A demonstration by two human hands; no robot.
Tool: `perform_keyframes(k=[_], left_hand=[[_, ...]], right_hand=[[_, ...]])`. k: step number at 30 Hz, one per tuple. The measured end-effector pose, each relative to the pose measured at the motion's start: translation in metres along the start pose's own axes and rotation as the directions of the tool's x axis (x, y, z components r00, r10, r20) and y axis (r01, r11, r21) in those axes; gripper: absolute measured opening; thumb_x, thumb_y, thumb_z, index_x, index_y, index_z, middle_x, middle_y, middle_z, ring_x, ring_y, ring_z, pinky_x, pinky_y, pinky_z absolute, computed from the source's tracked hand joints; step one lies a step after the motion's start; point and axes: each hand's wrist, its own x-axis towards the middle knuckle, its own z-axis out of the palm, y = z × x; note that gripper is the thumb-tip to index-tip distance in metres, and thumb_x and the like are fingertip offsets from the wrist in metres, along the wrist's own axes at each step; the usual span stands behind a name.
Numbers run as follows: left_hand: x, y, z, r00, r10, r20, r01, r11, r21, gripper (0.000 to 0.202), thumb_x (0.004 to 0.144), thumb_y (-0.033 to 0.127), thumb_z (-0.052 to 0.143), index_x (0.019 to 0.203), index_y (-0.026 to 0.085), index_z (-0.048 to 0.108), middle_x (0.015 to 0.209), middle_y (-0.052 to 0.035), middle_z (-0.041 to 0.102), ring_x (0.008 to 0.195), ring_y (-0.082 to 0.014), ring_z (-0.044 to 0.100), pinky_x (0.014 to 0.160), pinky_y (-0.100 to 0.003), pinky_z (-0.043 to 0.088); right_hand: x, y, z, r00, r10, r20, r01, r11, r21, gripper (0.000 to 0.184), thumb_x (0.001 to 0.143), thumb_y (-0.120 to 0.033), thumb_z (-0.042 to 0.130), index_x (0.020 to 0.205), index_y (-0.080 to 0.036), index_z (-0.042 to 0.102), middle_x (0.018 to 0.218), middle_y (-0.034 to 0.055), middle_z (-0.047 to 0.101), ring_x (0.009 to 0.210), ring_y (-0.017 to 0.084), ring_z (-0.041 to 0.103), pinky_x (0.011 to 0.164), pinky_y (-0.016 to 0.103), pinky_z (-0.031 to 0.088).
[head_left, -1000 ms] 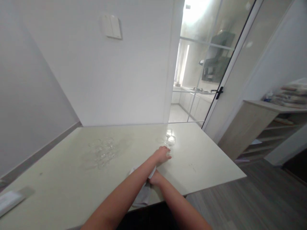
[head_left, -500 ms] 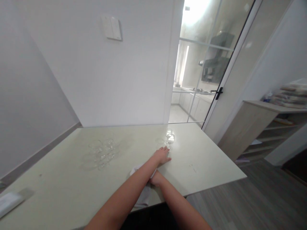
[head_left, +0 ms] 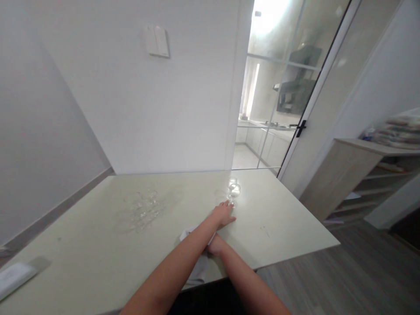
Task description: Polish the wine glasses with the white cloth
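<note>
My left hand [head_left: 224,215] reaches across the pale table [head_left: 82,253], lying flat with fingers stretched out. Its fingertips are at the foot of a clear stemmed glass [head_left: 234,190]. A second clear glass [head_left: 232,180] stands just behind that one. My right hand [head_left: 214,247] rests on a white cloth [head_left: 197,267] near the table's front edge. It is tucked under my left forearm, which hides its fingers.
Several more clear glasses [head_left: 141,208] are grouped at the table's left middle. A flat white object [head_left: 13,280] lies at the near left corner. A wall with a switch [head_left: 157,41] is behind; a glass door [head_left: 295,87] and wooden shelves [head_left: 361,175] are to the right.
My left hand has let go of the glass stem and drawn back slightly, now lying flat at its foot. My right hand stays on the cloth.
</note>
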Motion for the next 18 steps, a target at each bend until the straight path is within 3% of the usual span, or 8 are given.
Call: perform_keyframes(k=[3,6,8,11,13,15,17,18], left_hand=[[-0.007,0.002,-0.010,0.998,-0.015,-0.061,0.011,0.998,-0.058,0.066,0.078,0.046,0.063,0.136,0.019,0.046,0.144,-0.0141,0.045,0.130,-0.0310,0.045,0.102,-0.041,0.042],[-0.032,0.002,-0.025,0.979,-0.029,-0.202,0.000,0.989,-0.145,0.051,0.083,0.046,0.057,0.127,0.020,0.052,0.124,-0.0099,0.061,0.114,-0.0256,0.057,0.096,-0.037,0.045],[-0.058,-0.001,-0.031,0.946,-0.041,-0.322,-0.017,0.984,-0.177,0.044,0.087,0.049,0.052,0.122,0.022,0.054,0.116,-0.0076,0.065,0.108,-0.0236,0.059,0.094,-0.036,0.045],[-0.101,-0.008,-0.031,0.890,-0.093,-0.446,0.010,0.983,-0.185,0.046,0.085,0.050,0.055,0.120,0.022,0.056,0.118,-0.0083,0.063,0.111,-0.0245,0.057,0.096,-0.037,0.044],[-0.125,-0.013,-0.026,0.872,-0.156,-0.464,0.058,0.974,-0.219,0.049,0.083,0.049,0.058,0.123,0.022,0.055,0.119,-0.0087,0.063,0.111,-0.0250,0.057,0.096,-0.037,0.045],[-0.144,-0.012,-0.020,0.866,-0.232,-0.444,0.113,0.954,-0.278,0.038,0.086,0.042,0.054,0.117,0.022,0.060,0.112,-0.0082,0.066,0.104,-0.0242,0.060,0.093,-0.037,0.047],[-0.159,-0.005,-0.015,0.881,-0.228,-0.414,0.081,0.936,-0.342,0.029,0.089,0.037,0.048,0.110,0.024,0.064,0.105,-0.0075,0.068,0.099,-0.0228,0.062,0.090,-0.037,0.049],[-0.165,0.000,-0.013,0.904,-0.173,-0.392,0.016,0.928,-0.373,0.029,0.090,0.036,0.048,0.110,0.025,0.064,0.106,-0.0072,0.068,0.099,-0.0222,0.062,0.090,-0.036,0.050]], right_hand=[[0.000,-0.002,0.001,1.000,0.010,-0.010,-0.010,1.000,0.018,0.040,0.066,-0.042,0.069,0.103,-0.025,0.068,0.123,0.0084,0.064,0.126,0.030,0.050,0.114,0.049,0.025],[0.004,-0.005,0.005,0.991,0.059,-0.117,-0.033,0.976,0.215,0.042,0.066,-0.045,0.070,0.103,-0.024,0.066,0.115,0.0086,0.068,0.120,0.028,0.054,0.112,0.048,0.029],[0.008,-0.008,0.008,0.974,0.115,-0.194,-0.025,0.910,0.413,0.042,0.071,-0.049,0.066,0.105,-0.025,0.065,0.109,0.0076,0.070,0.116,0.026,0.057,0.107,0.046,0.038],[0.014,-0.017,0.009,0.957,0.203,-0.208,-0.026,0.772,0.636,0.044,0.075,-0.057,0.060,0.102,-0.023,0.066,0.102,0.0062,0.072,0.108,0.024,0.062,0.099,0.040,0.046],[0.015,-0.025,0.007,0.941,0.291,-0.175,-0.077,0.683,0.726,0.048,0.076,-0.062,0.057,0.098,-0.021,0.067,0.099,0.0060,0.073,0.103,0.023,0.065,0.097,0.037,0.048],[0.013,-0.033,0.004,0.924,0.379,-0.057,-0.204,0.613,0.763,0.057,0.076,-0.070,0.053,0.092,-0.017,0.069,0.089,0.0084,0.074,0.097,0.025,0.067,0.091,0.039,0.051],[0.009,-0.040,0.000,0.914,0.406,-0.003,-0.265,0.602,0.753,0.065,0.074,-0.076,0.048,0.087,-0.016,0.069,0.081,0.0097,0.073,0.092,0.027,0.068,0.084,0.041,0.054],[0.007,-0.043,-0.001,0.910,0.415,-0.030,-0.262,0.627,0.734,0.065,0.073,-0.078,0.048,0.083,-0.017,0.069,0.077,0.0092,0.072,0.090,0.027,0.069,0.082,0.041,0.055]])
